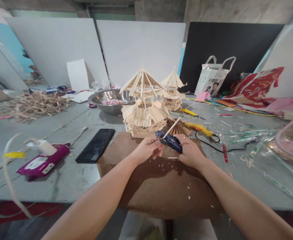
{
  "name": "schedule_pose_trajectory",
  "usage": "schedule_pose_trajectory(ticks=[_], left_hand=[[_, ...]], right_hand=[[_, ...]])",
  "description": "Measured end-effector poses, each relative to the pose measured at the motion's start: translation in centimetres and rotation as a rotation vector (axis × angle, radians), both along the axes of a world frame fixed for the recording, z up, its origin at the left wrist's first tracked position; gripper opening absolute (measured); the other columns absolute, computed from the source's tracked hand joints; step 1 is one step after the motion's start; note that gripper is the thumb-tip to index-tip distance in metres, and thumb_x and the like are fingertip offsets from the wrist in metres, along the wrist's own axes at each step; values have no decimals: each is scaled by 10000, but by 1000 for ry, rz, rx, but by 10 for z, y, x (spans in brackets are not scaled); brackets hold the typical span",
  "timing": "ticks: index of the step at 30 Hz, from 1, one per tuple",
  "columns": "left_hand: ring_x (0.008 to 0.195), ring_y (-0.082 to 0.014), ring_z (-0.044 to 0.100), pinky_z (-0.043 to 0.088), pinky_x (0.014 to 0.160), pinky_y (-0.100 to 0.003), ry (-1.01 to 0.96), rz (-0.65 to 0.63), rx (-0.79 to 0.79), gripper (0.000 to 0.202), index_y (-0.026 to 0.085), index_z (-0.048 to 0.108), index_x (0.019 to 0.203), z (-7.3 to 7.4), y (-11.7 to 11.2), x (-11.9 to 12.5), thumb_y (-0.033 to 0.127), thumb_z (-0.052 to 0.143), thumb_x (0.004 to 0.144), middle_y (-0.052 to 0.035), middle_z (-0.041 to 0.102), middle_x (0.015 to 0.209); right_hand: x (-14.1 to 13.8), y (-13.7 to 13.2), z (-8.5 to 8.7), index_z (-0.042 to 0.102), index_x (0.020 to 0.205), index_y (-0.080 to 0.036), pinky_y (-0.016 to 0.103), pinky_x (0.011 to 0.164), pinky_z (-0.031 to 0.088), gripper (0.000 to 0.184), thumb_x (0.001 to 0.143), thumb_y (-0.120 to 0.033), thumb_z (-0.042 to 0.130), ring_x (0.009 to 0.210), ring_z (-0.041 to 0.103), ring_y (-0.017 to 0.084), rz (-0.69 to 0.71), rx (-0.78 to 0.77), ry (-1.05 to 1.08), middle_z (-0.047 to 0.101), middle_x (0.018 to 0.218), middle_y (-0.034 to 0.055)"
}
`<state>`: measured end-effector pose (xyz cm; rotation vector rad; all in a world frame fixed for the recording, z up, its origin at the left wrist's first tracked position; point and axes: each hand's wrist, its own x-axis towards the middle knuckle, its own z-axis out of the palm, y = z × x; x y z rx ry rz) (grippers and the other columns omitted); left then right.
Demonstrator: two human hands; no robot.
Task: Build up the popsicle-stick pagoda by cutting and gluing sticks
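Observation:
My right hand is wrapped round a dark blue glue gun whose nozzle points left. My left hand pinches a thin wooden stick that slants up to the right across the gun's tip. Both hands hover over a brown cardboard sheet at the table's near edge. Just beyond them stands a pavilion model built of wooden sticks, with a smaller stick tower behind it to the right.
A black phone lies left of the cardboard, and a purple wipes pack further left. A steel bowl, a pile of sticks, yellow-handled tools, a white bag and white boards surround the models.

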<state>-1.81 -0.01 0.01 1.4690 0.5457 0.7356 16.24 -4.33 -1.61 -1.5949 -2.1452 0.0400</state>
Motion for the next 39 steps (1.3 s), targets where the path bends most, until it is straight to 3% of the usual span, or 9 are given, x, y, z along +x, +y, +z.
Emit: schedule_pose_trajectory(ticks=[12, 18, 31, 39], left_hand=[[328, -59, 417, 299, 313, -157, -23, -126, -168, 254, 123, 479, 597, 3, 1, -6, 339, 500, 730, 13, 485, 398], [307, -56, 402, 279, 308, -157, -16, -119, -188, 260, 122, 477, 588, 2, 1, -6, 344, 511, 718, 16, 477, 375], [307, -53, 400, 282, 307, -150, -12, -123, -185, 264, 123, 477, 595, 2, 2, -6, 353, 507, 721, 15, 483, 377], [364, -67, 446, 313, 320, -164, -17, -23, -62, 269, 122, 487, 615, 2, 0, -3, 375, 542, 689, 29, 466, 434]], right_hand=[[-1, -4, 5, 435, 1093, -150, 336, 801, 374, 495, 601, -196, 471, 975, 482, 235, -31, -43, -24, 540, 1048, 104], [-1, -4, 5, 437, 1084, -155, 331, 786, 375, 488, 599, -194, 477, 965, 488, 233, -24, -48, -26, 541, 1049, 103], [0, -6, 5, 459, 1054, -175, 302, 744, 378, 429, 628, -214, 497, 888, 534, 219, -31, -73, -32, 582, 993, 76], [-1, -5, 5, 491, 1008, -169, 295, 742, 384, 375, 637, -220, 477, 889, 546, 218, -69, -76, -55, 588, 997, 84]])
